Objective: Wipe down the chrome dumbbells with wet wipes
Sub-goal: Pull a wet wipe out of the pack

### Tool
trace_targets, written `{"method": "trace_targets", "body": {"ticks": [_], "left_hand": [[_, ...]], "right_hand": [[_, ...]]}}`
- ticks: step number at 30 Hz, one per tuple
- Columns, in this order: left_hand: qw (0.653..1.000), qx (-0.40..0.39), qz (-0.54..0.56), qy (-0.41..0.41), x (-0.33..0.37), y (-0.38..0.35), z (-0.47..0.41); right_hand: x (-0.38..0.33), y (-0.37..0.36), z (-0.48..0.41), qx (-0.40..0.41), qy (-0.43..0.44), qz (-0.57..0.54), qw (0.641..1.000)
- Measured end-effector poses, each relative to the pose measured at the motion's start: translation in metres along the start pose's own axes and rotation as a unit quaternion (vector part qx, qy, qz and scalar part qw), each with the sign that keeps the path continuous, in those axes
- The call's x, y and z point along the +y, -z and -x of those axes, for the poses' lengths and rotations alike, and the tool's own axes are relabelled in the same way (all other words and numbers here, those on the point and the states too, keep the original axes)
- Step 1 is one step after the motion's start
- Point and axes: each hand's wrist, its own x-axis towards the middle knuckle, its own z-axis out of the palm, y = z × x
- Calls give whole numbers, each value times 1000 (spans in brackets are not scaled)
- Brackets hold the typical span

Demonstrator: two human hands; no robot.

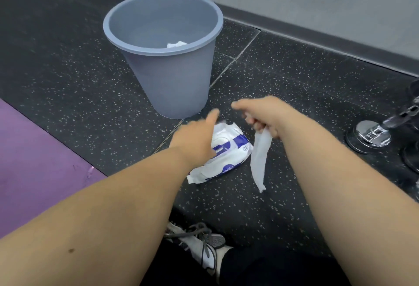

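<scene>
A white and blue pack of wet wipes (229, 156) lies on the black speckled floor in the middle of the view. My left hand (197, 137) rests on the pack's left side with the fingers stretched out, blurred. My right hand (260, 113) hovers just right of the pack, closed on a white wet wipe (260, 156) that hangs down from it. A chrome dumbbell (371, 135) lies at the right edge, one round end facing me and its knurled handle running off to the right.
A grey plastic bin (163, 54) stands just behind the pack, with a crumpled white wipe (176, 44) inside. A purple mat (34, 161) covers the floor at the left. The grey wall and skirting run along the back. My shoe (204, 247) is below the pack.
</scene>
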Motion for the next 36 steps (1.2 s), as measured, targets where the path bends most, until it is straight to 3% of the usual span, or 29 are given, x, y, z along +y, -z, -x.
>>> {"method": "trace_targets", "body": {"ticks": [3, 7, 8, 10, 11, 12, 13, 14, 15, 20, 26, 28, 31, 33, 36], "left_hand": [[995, -60, -31, -77, 5, -4, 3], [981, -138, -114, -75, 21, 4, 4], [983, -150, -91, -60, 25, 8, 5], [982, -150, 112, 14, 30, 18, 8], [953, -140, 264, 55, 31, 27, 11], [901, -136, 405, 79, 34, 39, 15], [843, -132, 513, 90, 37, 50, 20], [810, -136, 565, 80, 39, 59, 25], [804, -142, 574, 57, 43, 66, 31], [847, -118, 518, -20, 73, 94, 76], [849, -53, 521, -66, 108, 138, 128], [834, -22, 548, -62, 117, 151, 144], [804, 35, 591, -63, 126, 171, 173], [777, 41, 624, -78, 129, 184, 196], [737, 37, 668, -99, 133, 202, 216]], "right_hand": [[-16, 17, 4, -2, -4, -135, 991], [-22, 20, 11, -31, -3, -254, 967], [-21, 20, 13, -42, -12, -262, 964], [-20, 22, 19, -67, -30, -269, 960], [-20, 24, 24, -73, -34, -279, 957], [-21, 27, 29, -71, -32, -295, 952], [-22, 30, 36, -61, -24, -318, 946], [-24, 34, 47, -44, -14, -342, 938], [-25, 36, 55, -27, -7, -366, 930], [-26, 54, 115, 33, 10, -457, 889], [-41, 64, 198, 41, 55, -511, 857], [-46, 68, 224, 31, 74, -508, 858], [-49, 75, 260, 36, 85, -439, 894], [-43, 77, 289, 15, 87, -383, 920], [-34, 81, 316, -40, 90, -358, 928]]}}
